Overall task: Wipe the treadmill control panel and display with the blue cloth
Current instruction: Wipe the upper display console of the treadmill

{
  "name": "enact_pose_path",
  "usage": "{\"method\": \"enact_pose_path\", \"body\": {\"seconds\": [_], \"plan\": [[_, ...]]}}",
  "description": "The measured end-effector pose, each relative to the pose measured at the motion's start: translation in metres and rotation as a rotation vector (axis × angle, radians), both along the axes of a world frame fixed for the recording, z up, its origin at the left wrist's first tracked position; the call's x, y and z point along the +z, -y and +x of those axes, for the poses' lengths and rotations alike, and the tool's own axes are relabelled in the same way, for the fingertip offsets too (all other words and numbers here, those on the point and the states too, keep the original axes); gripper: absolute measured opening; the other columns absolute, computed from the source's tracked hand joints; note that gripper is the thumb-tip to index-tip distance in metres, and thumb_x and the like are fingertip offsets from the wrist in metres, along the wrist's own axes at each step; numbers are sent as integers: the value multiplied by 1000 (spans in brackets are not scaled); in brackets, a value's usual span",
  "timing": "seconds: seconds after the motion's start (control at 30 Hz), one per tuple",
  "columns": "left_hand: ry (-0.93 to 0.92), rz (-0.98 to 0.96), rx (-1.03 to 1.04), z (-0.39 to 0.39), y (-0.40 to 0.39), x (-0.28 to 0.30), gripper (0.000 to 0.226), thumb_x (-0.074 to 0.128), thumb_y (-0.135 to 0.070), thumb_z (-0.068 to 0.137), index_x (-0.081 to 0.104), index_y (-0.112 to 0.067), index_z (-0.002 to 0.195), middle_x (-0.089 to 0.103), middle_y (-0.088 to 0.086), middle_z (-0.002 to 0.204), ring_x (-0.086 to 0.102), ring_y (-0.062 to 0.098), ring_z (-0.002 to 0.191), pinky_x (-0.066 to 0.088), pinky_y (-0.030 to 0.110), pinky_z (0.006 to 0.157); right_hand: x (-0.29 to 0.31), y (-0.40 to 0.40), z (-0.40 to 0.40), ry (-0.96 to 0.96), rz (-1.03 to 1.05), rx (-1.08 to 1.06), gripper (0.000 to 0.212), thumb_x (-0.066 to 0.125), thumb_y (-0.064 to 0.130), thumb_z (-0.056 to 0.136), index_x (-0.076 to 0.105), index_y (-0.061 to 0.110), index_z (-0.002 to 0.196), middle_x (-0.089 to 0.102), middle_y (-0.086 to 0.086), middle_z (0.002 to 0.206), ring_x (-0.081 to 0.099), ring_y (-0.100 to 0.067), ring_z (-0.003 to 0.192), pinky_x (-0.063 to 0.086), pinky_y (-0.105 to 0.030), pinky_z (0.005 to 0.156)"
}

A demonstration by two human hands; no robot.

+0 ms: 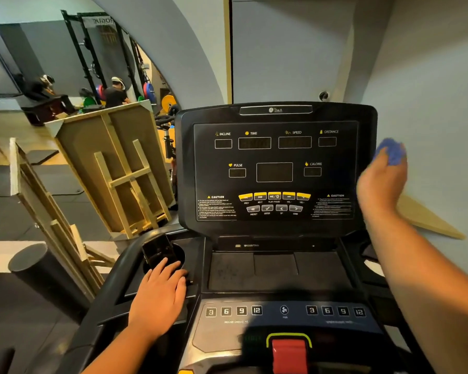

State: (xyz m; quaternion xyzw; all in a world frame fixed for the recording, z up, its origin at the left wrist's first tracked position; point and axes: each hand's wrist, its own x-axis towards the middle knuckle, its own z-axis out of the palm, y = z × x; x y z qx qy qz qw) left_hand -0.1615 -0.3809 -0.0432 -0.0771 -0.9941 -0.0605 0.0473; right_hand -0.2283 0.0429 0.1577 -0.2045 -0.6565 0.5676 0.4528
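The right hand [381,182] clutches the bunched blue cloth [391,151] at the display [274,168] panel's right edge, the left hand [158,292] lies flat by the cup holder [180,248]; wiping seems largely undone.

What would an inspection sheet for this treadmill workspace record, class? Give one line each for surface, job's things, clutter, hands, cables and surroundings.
Surface: treadmill console, displays dark.
Job's things: blue cloth, bunched, at the display panel's right edge.
Clutter: phone standing in the left cup holder.
Hands: right hand grips the cloth; left hand rests flat by the cup holder.
Cables: nothing seen.
Surroundings: wooden frames leaning left; weight rack behind.
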Motion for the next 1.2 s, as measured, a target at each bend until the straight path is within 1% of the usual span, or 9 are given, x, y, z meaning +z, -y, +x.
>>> {"method": "enact_pose_path", "body": {"seconds": [0.1, 0.23, 0.37, 0.53, 0.63, 0.77, 0.9, 1.03, 1.2], "plan": [[6, -4, 19, -5, 0, -5, 60, 7, -52, 98, 52, -40, 135, 42, -15, 151, 18, 12, 148, 16, 39, 121, -14, -4, -35, 294, 389, -27, 59, 30, 39, 95, 43, 8, 143, 37, -14, 155, 32, -29, 144, 27, -47, 119], [69, -7, 25, -15, 0, -7, 64, 4, -56, 92, 49, -45, 136, 35, -19, 154, 13, 10, 149, 14, 39, 121, -43, 15, -44, 177, 942, 347, 52, 54, 24, 92, 45, 19, 143, 48, -3, 142, 38, -18, 138, 22, -38, 121], [102, -32, 32, -27, 2, -12, 68, 0, -58, 86, 47, -52, 135, 30, -24, 155, 12, 9, 149, 12, 38, 120, -15, 7, -22, 180, 600, -92, 34, 45, 21, 97, 59, 4, 124, 53, -19, 130, 52, -33, 120, 44, -35, 95], [88, -75, 16, -30, 9, -21, 45, 24, -51, 92, 67, -50, 104, 64, -15, 129, 50, 16, 130, 47, 48, 99, 61, -68, -24, 130, -307, 70, 41, 42, 24, 99, 57, -2, 128, 61, -23, 130, 59, -39, 120, 52, -42, 86], [0, -75, 6, -35, 15, -35, 47, 23, -51, 95, 70, -48, 96, 69, -13, 121, 58, 20, 120, 54, 48, 89, 78, -91, -27, 53, -469, 93, 41, 41, 24, 100, 52, 6, 136, 62, -11, 132, 60, -29, 122, 50, -35, 84], [18, -38, 49, -39, 15, -40, 38, 30, -50, 87, 67, -53, 95, 67, -17, 124, 56, 17, 124, 51, 45, 94, 73, -63, -49, 118, 89, -87, 41, 38, 37, 104, 61, 8, 123, 65, -14, 117, 62, -29, 104, 46, -33, 85], [48, -44, 31, -46, 18, -43, 57, 11, -59, 83, 62, -55, 109, 51, -23, 141, 38, 13, 140, 34, 43, 113, 3, -38, -81, 264, 957, 27, 51, 43, 28, 100, 39, 7, 147, 38, -18, 154, 30, -42, 144, 26, -48, 116], [94, -52, 14, -53, 26, -52, 65, 5, -63, 79, 58, -56, 115, 44, -23, 146, 29, 12, 144, 25, 40, 118, -57, -30, -70, 393, 1187, 25, 69, 37, 33, 100, 7, 14, 158, 3, -12, 166, -5, -35, 152, 7, -53, 123], [247, 45, 36, -69, 37, -58, 45, -8, -66, 71, 29, -73, 96, 28, -26, 154, 15, 5, 147, 15, 39, 123, -116, -48, -30, 412, 1353, 128, 77, 43, 32, 95, 2, 16, 159, -4, -10, 167, -8, -31, 153, 13, -57, 121]]}}
